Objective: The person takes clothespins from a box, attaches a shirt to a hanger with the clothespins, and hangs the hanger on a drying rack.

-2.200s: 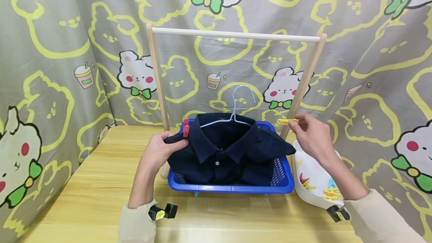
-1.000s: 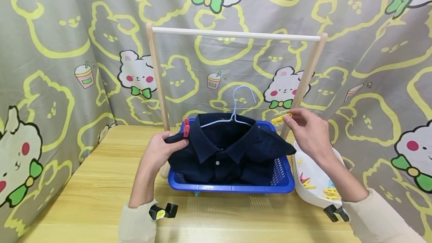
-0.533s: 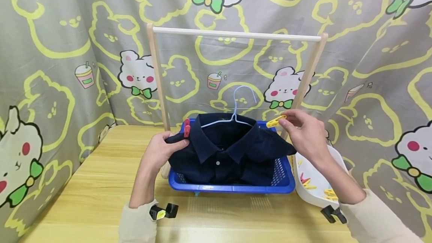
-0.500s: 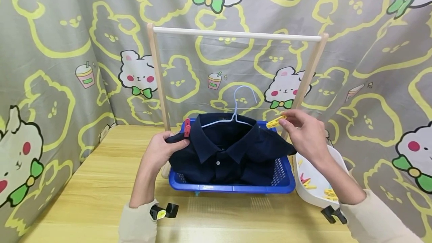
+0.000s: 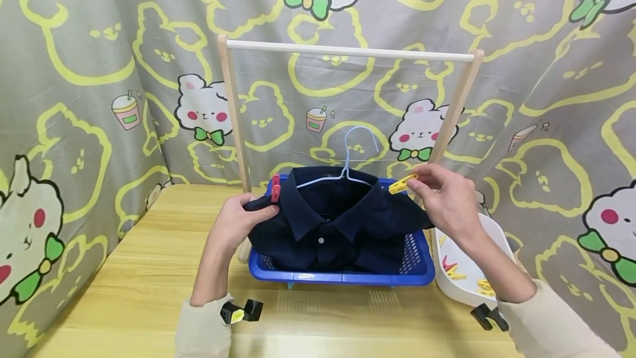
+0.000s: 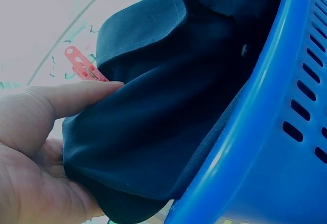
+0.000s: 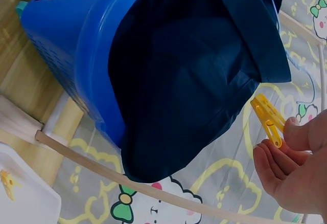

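A dark navy collared shirt [image 5: 328,231] lies in a blue basket [image 5: 343,278], a light-blue wire hanger [image 5: 346,151] inside its collar with the hook upright. My left hand [image 5: 236,220] grips the shirt's shoulder at the left, thumb on top. Beside that thumb a red clothespin [image 5: 275,189] is clipped on the shoulder. My right hand [image 5: 449,198] pinches a yellow clothespin [image 7: 268,116] between thumb and fingers. In the right wrist view this clothespin is close to the shirt's other shoulder, with a small gap between them.
Behind the basket stands a wooden rack with a white rail [image 5: 348,50]. A white tray [image 5: 447,291] at the right holds several red and yellow clothespins [image 5: 454,272]. All stand on a wooden table [image 5: 149,269], with a patterned curtain [image 5: 318,87] behind.
My right hand has moved left and slightly down with the yellow clothespin, nearer the shirt's right shoulder in view. The clothespin has tilted. My left hand stays in place.
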### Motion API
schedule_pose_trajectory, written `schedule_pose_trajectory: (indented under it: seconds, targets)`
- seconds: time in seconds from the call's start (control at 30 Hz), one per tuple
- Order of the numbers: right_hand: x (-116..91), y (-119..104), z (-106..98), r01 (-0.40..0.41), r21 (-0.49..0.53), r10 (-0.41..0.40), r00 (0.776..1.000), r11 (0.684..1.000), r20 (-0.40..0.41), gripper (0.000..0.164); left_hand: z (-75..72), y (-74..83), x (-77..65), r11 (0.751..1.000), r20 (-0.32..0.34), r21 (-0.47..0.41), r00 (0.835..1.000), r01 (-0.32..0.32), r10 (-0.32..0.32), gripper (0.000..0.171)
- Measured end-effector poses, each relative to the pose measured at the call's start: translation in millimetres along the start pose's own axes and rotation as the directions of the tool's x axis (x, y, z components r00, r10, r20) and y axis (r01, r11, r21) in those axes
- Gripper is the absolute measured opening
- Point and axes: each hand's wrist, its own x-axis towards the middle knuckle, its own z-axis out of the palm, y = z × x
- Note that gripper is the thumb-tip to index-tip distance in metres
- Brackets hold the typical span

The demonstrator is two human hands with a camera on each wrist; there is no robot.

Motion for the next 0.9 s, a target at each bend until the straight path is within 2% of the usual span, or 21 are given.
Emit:
schedule_pose_trajectory:
  seconds: [0.57,0.9]
  targets:
    - [0.6,-3.3,5.3,0.045,0.004,-0.045,0.998,0.999,-0.04,0.013,1.6,-0.9,0.8,1.0,-0.007,-0.004,1.0,-0.011,0.011,0.039]
    - [0.7,-4.7,7.0,0.063,0.019,-0.062,0.997,0.998,-0.042,0.01,1.6,-0.5,-0.4,1.0,-0.016,0.007,1.0,0.003,-0.003,0.039]
